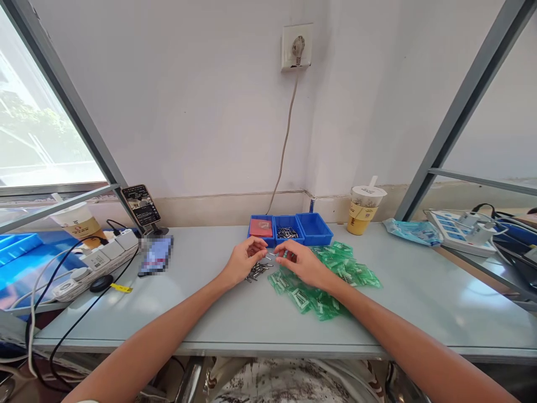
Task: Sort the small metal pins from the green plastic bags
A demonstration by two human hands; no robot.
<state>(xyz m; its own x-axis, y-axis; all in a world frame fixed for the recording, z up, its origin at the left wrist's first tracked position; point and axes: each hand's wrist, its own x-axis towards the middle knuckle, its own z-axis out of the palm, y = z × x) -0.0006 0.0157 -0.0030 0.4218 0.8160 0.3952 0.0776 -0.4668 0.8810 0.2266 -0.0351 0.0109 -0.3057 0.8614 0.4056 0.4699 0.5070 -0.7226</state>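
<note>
My left hand is held over a loose pile of small metal pins on the grey table, its fingers curled in toward the thumb. Facing it, my right hand has its thumb and forefinger drawn together. Thin bright slivers of metal show in the narrow gap between the two sets of fingertips; which hand grips them is too small to tell. Under and beside my right wrist lies a spread of small green bags, several with metal pieces inside.
Behind my hands stand three blue bins: one with a red box, one with metal parts, and a third bin. A drink cup and blue packet are right; a phone on a stand and power strip left.
</note>
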